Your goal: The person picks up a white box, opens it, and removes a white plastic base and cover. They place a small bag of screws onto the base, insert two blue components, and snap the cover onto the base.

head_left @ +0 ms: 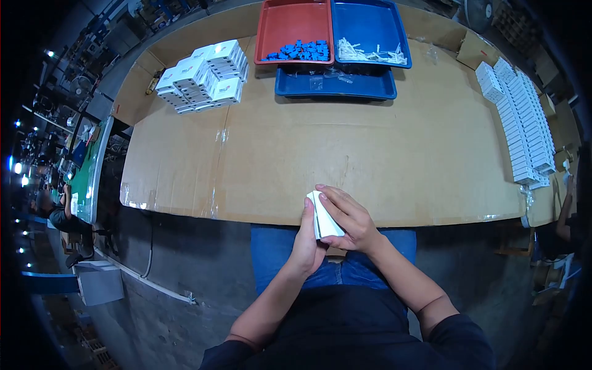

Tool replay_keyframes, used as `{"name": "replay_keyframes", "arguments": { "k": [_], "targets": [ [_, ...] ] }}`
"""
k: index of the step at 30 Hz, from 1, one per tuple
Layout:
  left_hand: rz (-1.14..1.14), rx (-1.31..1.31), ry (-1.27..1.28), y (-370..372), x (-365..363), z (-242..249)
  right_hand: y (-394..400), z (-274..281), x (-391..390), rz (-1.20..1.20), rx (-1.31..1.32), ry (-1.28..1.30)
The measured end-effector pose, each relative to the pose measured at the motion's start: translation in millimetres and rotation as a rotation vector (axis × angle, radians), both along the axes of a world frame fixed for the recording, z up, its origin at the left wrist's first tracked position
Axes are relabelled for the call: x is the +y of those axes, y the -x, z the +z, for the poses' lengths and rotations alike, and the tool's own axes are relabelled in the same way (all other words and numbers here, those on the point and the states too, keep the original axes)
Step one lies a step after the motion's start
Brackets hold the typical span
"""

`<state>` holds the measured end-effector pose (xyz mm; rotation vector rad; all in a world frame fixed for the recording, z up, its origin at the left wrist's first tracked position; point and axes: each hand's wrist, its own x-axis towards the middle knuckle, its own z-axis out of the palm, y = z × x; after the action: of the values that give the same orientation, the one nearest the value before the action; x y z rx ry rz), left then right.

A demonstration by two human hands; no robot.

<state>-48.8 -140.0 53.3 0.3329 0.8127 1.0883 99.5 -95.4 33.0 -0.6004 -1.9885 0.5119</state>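
Note:
A white object [325, 217], with flat faces and a dark line along its left side, is held between both hands just above my lap, at the table's near edge. My left hand [304, 242] wraps round its left side, the thumb near its top. From the right, my right hand [351, 221] grips it, fingers across the upper right side and thumb at the lower end. The palms and some fingertips are hidden, and the object's underside cannot be seen.
Stacked white boxes [201, 77] stand at the table's [283, 154] back left; long rows of white boxes [524, 123] line the right. At the back are a red tray [295, 24] with blue pieces, a blue tray [370, 24] with white pieces and a lower blue tray [333, 89].

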Motion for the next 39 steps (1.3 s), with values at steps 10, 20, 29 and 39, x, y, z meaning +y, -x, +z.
{"name": "replay_keyframes", "arguments": {
  "k": [10,20,29,39],
  "targets": [
    [-0.062,0.770,-0.666,-5,5,-25,7,3,-7,0.058,0.399,0.738],
    [0.086,0.458,-0.185,8,12,-42,0,-7,-10,-0.011,-0.106,0.359],
    [0.107,0.618,-0.243,-5,8,-32,1,-28,-14,-0.113,-0.146,0.199],
    [0.134,0.565,-0.194,-7,10,-24,8,-31,-14,-0.184,-0.159,0.019]
  ]
}}
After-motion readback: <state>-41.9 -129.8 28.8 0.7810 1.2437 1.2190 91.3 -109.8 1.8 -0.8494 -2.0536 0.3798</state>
